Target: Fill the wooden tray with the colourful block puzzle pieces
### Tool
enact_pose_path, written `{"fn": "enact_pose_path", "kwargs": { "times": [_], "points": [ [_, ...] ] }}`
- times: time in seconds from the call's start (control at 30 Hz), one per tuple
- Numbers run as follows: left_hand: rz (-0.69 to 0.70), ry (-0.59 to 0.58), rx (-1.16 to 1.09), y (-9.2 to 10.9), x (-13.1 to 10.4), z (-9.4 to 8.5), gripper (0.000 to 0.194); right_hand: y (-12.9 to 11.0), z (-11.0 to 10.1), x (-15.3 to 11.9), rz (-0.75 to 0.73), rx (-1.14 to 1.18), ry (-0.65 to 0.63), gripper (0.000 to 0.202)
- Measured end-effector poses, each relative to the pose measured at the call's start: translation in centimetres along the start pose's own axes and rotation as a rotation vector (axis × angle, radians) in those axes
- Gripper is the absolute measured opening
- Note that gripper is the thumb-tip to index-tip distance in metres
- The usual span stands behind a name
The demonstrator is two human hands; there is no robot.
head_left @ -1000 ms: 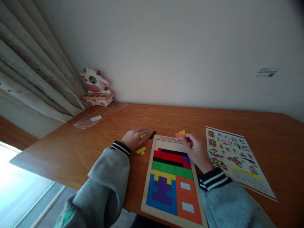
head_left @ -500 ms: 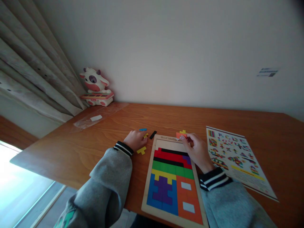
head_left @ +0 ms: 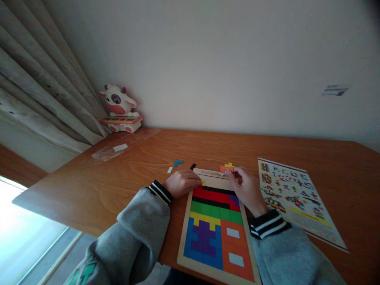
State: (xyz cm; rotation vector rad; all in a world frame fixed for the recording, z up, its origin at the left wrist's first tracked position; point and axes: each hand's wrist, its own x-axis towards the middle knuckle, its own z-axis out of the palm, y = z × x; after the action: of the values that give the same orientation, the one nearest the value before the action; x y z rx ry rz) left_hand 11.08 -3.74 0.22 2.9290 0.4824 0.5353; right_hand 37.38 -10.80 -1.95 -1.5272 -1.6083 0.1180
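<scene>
A wooden puzzle tray point(head_left: 181, 259) with flat coloured pieces fitted in it lies before me. My left hand point(head_left: 184, 183) is over the tray's upper left corner, its fingers closed on a yellow puzzle piece point(head_left: 203, 182) by the red and black rows. At the top right edge my right hand point(head_left: 244, 186) is pinched, with a small white puzzle piece point(head_left: 222, 173) showing at the thumb tip. Just behind those fingers lie an orange piece point(head_left: 225, 168) and a yellow piece point(head_left: 228, 164). The strip under the tray's printed top edge shows bare wood.
Beyond my left hand lie a blue piece point(head_left: 178, 162), a white piece point(head_left: 170, 170) and a black piece point(head_left: 193, 166). A printed pattern sheet point(head_left: 292, 190) lies on the right. Farther left are a clear plastic bag point(head_left: 103, 155) and a cow toy point(head_left: 120, 109) with a keyboard.
My left hand has moved right from the loose pieces to the tray's upper left corner, carrying a yellow piece. The blue and white pieces are uncovered. My right hand stays put.
</scene>
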Motion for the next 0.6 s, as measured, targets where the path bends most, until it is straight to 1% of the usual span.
{"fn": "enact_pose_path", "kwargs": {
  "times": [0.13, 0.23, 0.33, 0.43, 0.53, 0.6],
  "points": [
    [-0.047, 0.01, 0.074, 0.5, 0.5, 0.1, 0.03, -0.3, -0.1, 0.0, -0.008, -0.004, -0.003, 0.029],
    [-0.039, 0.015, 0.098, 0.6, 0.5, -0.1, 0.033, -0.4, -0.1, 0.0, -0.013, -0.01, -0.004, 0.03],
    [-0.004, -0.024, 0.068, 0.8, 0.3, -0.4, 0.034, -0.4, -0.1, 0.0, -0.014, -0.016, -0.002, 0.03],
    [-0.008, -0.053, 0.071, 0.8, 0.2, -0.9, 0.034, -0.4, -0.1, 0.0, -0.019, -0.015, -0.002, 0.03],
    [-0.035, -0.034, 0.119, 0.7, 0.2, -1.2, 0.034, -0.5, -0.2, 0.0, -0.009, -0.012, -0.017, 0.029],
    [-0.029, -0.021, 0.131, 0.5, 0.1, -1.2, 0.034, -0.4, -0.2, -0.1, -0.003, -0.011, -0.026, 0.028]
  ]
}}
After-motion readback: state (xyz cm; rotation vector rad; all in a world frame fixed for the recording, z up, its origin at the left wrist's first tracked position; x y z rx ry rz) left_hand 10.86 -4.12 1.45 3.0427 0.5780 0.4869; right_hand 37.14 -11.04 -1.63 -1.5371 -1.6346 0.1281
